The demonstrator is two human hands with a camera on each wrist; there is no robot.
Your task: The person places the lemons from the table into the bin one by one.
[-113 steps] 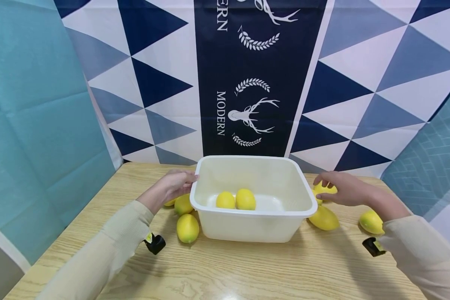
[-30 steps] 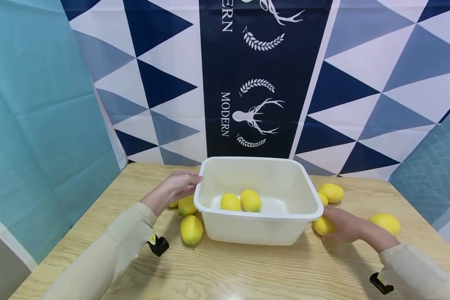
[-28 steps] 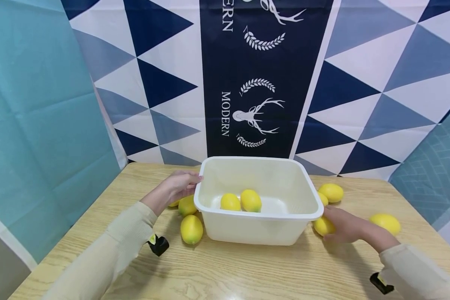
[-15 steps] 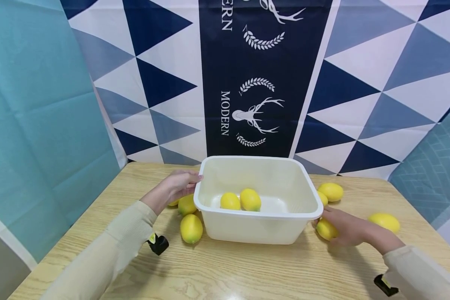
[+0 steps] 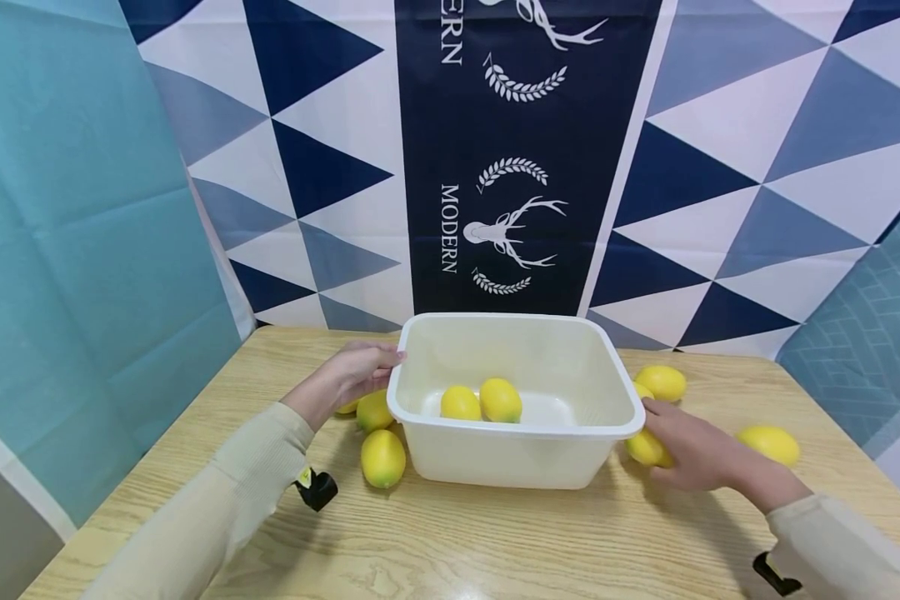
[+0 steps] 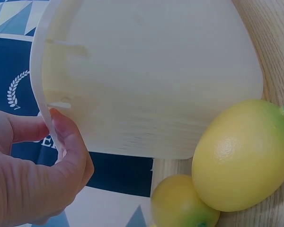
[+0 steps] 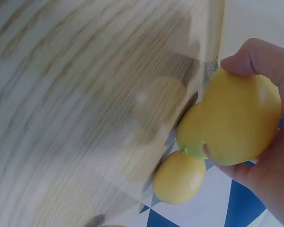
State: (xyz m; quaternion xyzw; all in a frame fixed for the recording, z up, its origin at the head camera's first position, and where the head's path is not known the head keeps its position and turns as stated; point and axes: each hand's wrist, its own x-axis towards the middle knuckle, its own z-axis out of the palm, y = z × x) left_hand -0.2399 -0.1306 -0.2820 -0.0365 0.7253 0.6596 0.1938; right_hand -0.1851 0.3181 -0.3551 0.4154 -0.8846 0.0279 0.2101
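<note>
A white plastic tub stands on the table with two yellow lemons inside, one lemon left of the other lemon. At its left side my left hand pinches the rim between thumb and fingers, clearly seen in the left wrist view on the tub wall. My right hand grips a lemon beside the tub's right wall, thumb and fingertips at opposite ends of it. Behind the held lemon, two more lemons show in the right wrist view, the nearer one a lemon.
Left of the tub lie several lemons, the front one a lemon close to its wall. On the right, a lemon sits toward the back and another lemon lies beyond my right wrist. Patterned cloth hangs behind the wooden table.
My right hand has come forward and down from above the back-right lemons and now grips the front one beside the tub. My left hand has kept its hold on the rim.
</note>
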